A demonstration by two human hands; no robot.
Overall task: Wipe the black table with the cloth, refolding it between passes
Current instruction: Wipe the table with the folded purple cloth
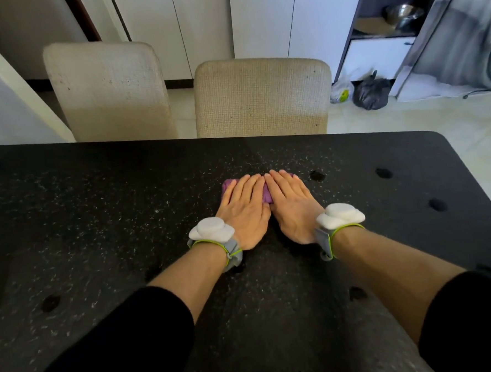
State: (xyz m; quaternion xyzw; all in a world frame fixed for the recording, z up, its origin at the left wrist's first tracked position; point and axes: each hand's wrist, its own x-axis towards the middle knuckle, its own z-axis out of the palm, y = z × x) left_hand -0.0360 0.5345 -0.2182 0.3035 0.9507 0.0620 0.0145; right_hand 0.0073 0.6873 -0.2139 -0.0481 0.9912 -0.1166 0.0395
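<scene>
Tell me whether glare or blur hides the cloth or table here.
Head view: sharp at the cloth, which shows only at its edges under the left hand and right hand; the wide lens bows the table at its far edge; a grey sheen dulls its near part.

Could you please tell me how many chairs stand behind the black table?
2. The left chair stands beyond the table, left of centre; the right chair is beside it, near the middle. More may sit outside the view.
</scene>
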